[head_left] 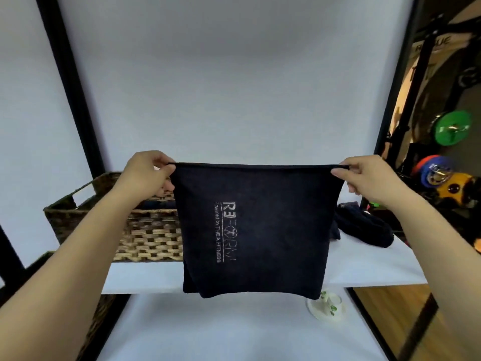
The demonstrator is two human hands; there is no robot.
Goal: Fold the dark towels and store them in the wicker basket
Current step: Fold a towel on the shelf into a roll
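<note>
A dark towel (273, 230) with white lettering hangs in the air in front of me, doubled over, its top edge stretched flat. My left hand (145, 175) pinches the top left corner and my right hand (364, 178) pinches the top right corner. The wicker basket (145, 235) stands on the white table at the left, partly behind the towel, with dark cloth just visible inside. A heap of more dark towels (364, 225) lies on the table at the right, behind the hanging towel's edge.
The white table (364, 267) runs across the middle, with a white floor sheet below. A roll of tape with green marks (328, 306) lies on that sheet. Black frame posts stand left and right. Gym weights (453, 128) sit beyond the right post.
</note>
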